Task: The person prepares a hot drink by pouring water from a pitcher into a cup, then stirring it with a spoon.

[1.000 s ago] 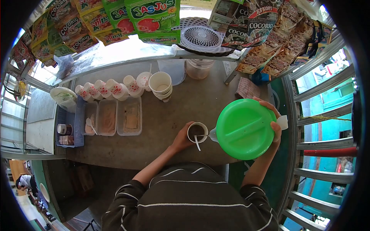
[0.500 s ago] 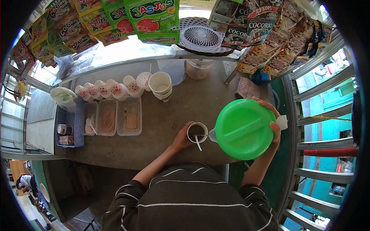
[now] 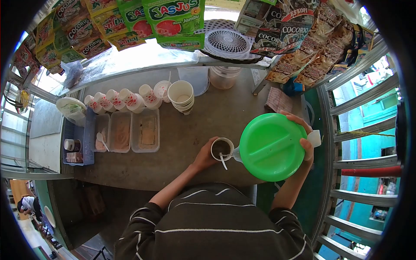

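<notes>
My left hand [image 3: 206, 156] is wrapped round a small paper cup [image 3: 215, 154] that stands on the counter near its front edge. Brown liquid [image 3: 222, 147] shows inside the cup, and a white spoon [image 3: 222, 160] leans out over its near rim. A pitcher with a green lid [image 3: 273, 147] is gripped by my right hand [image 3: 307, 141] at its right side. Its spout [image 3: 236, 154] meets the cup's right rim, and liquid seems to run from it into the cup. The lid hides most of the pitcher's body and its handle.
Left on the counter [image 3: 190, 130] are powder containers [image 3: 145, 131], a row of paper cups [image 3: 126, 97] and a blue basket [image 3: 86, 143]. Stacked cups [image 3: 181, 95] stand at the middle back. Drink sachets [image 3: 173, 19] hang overhead; a folded cloth [image 3: 278, 99] lies right.
The pitcher has shifted slightly left and down, bringing its spout against the cup's rim. My right hand moved with it. My left hand and the cup have stayed almost in place.
</notes>
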Available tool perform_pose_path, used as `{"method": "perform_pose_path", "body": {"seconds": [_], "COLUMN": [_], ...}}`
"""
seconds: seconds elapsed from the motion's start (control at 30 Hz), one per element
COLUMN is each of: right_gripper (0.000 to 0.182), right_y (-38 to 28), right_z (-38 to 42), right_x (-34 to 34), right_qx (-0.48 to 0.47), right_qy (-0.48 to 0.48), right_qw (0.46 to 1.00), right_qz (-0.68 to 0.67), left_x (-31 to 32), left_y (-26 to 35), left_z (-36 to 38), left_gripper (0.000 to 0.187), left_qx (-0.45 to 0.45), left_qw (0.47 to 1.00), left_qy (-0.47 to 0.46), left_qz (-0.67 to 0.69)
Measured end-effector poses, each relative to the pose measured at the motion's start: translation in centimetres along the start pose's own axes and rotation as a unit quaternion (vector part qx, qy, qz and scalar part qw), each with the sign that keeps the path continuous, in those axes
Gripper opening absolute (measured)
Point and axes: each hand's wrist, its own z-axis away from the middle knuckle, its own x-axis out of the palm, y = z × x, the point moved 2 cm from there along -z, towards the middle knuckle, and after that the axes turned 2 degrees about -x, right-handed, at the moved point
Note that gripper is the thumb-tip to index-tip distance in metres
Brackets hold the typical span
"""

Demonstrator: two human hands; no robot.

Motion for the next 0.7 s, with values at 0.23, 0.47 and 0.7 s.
{"method": "perform_pose_path", "body": {"seconds": [0.23, 0.47, 0.7], "right_gripper": [0.078, 0.078, 0.077], "right_y": [0.05, 0.12, 0.24], "right_z": [-0.03, 0.08, 0.03], "right_x": [-0.02, -0.27, -0.57], "right_qx": [0.0, 0.002, -0.002], "right_qy": [0.0, 0.013, 0.003], "right_qw": [1.0, 1.0, 1.0], "right_qz": [0.001, -0.018, -0.018], "left_x": [-0.14, -0.16, -0.18], "left_y": [0.19, 0.32, 0.24], "left_z": [-0.01, 0.01, 0.01], "left_gripper": [0.072, 0.073, 0.073], "left_qx": [0.005, -0.003, -0.01], "left_qw": [1.0, 1.0, 1.0], "left_qy": [-0.001, 0.001, -0.003], "left_qz": [0.002, -0.006, -0.012]}}
